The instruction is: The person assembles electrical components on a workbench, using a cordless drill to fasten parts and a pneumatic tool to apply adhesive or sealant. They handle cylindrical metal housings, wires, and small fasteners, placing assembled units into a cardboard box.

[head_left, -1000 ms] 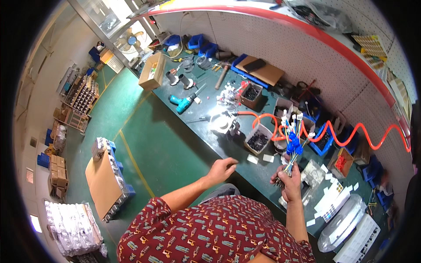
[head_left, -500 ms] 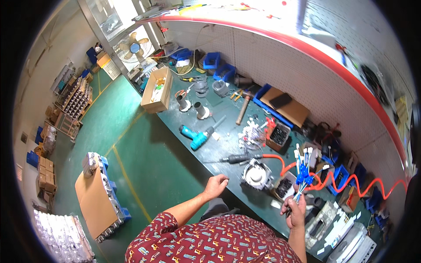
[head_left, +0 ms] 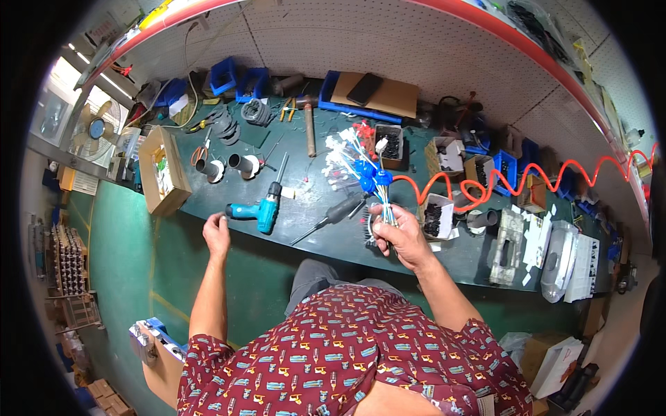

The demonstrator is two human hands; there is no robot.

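Note:
My right hand [head_left: 406,240] is closed round a bundle of cable leads [head_left: 381,180] with white wires, blue middle parts and small white plugs. It holds them upright over the bench's front part. Behind the bundle lies a pile of white connectors [head_left: 338,154], partly covered by it. A round metal housing [head_left: 368,227] is mostly hidden by this hand. Beside the front edge, my left hand [head_left: 217,234] has its fingers curled together, with nothing visible in them. Its fingertips are close to the grip end of a teal cordless drill [head_left: 266,213]; whether they touch is unclear.
A dark screwdriver tool [head_left: 341,210] lies by a coiled orange hose [head_left: 479,194]. A hammer [head_left: 309,128], two grey tubes [head_left: 244,165] and a cardboard box [head_left: 164,173] are farther left. Small bins of black parts [head_left: 437,216] and a grey frame [head_left: 507,246] stand right.
My view has swung right, and I face the bench more squarely. My left hand is now beside the drill. The bundle in my right hand has moved over the connector pile and housing.

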